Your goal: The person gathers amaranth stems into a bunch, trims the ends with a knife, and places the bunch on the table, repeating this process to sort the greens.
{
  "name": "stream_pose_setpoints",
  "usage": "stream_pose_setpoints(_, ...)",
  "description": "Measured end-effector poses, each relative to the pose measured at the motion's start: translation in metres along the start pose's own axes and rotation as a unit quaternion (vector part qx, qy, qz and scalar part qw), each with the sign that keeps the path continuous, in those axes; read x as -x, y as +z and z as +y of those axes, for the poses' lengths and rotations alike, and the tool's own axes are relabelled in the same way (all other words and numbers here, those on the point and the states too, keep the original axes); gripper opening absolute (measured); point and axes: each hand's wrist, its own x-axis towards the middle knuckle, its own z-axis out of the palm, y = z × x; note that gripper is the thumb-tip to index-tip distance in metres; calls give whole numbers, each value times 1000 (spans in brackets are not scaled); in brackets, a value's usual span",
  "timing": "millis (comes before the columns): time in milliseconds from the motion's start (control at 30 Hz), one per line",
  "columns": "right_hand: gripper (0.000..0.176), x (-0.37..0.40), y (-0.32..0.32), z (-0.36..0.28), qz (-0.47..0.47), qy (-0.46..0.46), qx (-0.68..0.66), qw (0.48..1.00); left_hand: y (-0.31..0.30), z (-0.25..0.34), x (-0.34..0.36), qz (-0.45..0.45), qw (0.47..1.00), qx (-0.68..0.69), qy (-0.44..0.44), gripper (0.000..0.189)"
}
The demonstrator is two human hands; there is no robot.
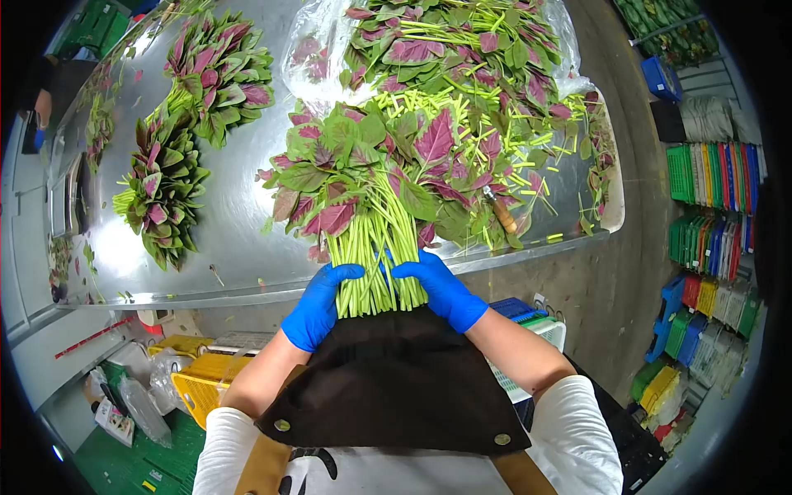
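Note:
Both my hands wear blue gloves and grip one bunch of red amaranth (375,252), its pale green stems pointing toward my apron and its green and purple leaves lying away from me. My left hand (318,301) wraps the left side of the stems, thumb on top. From the right side, my right hand (441,289) holds the same bunch, thumb also over the stems. A knife with a wooden handle (503,216) lies right of the bunch among leaves and cut stems; leaves partly cover its blade. My fingers under the stems are mostly hidden.
Metal table (247,181) carries bundled amaranth (165,186) at left. Behind my bunch, a loose amaranth pile (462,49) rests on clear plastic (318,49), with cut stem pieces in front. Yellow crates (202,388) stand below the front edge; stacked colored crates (714,173) line the right.

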Motion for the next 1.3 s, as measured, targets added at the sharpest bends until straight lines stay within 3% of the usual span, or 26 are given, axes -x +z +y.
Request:
stream_pose_setpoints(33,49,-1,0,-1,-12,17,-11,1000,-2,-1,-2,0,999,-27,17,38)
stream_pose_setpoints(133,47,-6,16,-4,11,-48,35,998,-8,-7,-17,19,982,-170,83,39)
stream_pose_setpoints(200,57,-10,25,-9,7,-50,73,996,-3,-14,-27,40,945,-295,134,39)
stream_pose_setpoints(267,59,-14,28,-8,5,-63,96,993,-3,-19,-34,17,946,-287,150,39)
stream_pose_setpoints(333,49,-16,24,-12,27,-49,129,990,3,-18,-31,-5,937,-309,159,40)
stream_pose_setpoints(433,40,-23,-1,-7,34,-50,200,978,1,-14,-22,2,980,-176,97,38)
stream_pose_setpoints(500,39,-20,-9,-14,24,-3,121,992,5,-4,-10,-26,998,-43,39,38)
stream_pose_setpoints(567,41,-15,-12,-22,13,51,66,996,-1,-2,-10,-26,999,-35,23,40)
stream_pose_setpoints(633,43,-9,-3,-24,12,37,67,997,-3,-4,-10,-25,999,-33,20,41)
stream_pose_setpoints(800,47,-4,6,-12,-45,-62,139,987,0,-13,-14,34,974,-198,102,40)
stream_pose_setpoints(867,48,-1,8,-12,-32,-67,105,992,4,-10,-11,40,969,-219,108,40)
stream_pose_setpoints(967,43,16,21,-28,-13,-96,48,994,2,-2,-4,21,970,-206,125,40)
stream_pose_setpoints(1033,44,18,16,-30,-21,-42,-10,999,5,4,3,-4,982,-150,111,42)
stream_pose_setpoints(1133,43,19,20,-21,-32,15,-80,996,-15,0,-8,-82,996,-24,13,47)
stream_pose_setpoints(1200,41,16,24,-21,-36,42,-104,993,3,6,4,-49,996,-59,36,47)
stream_pose_setpoints(1300,38,48,45,-68,-59,-55,-63,995,30,22,39,-44,993,-85,68,47)
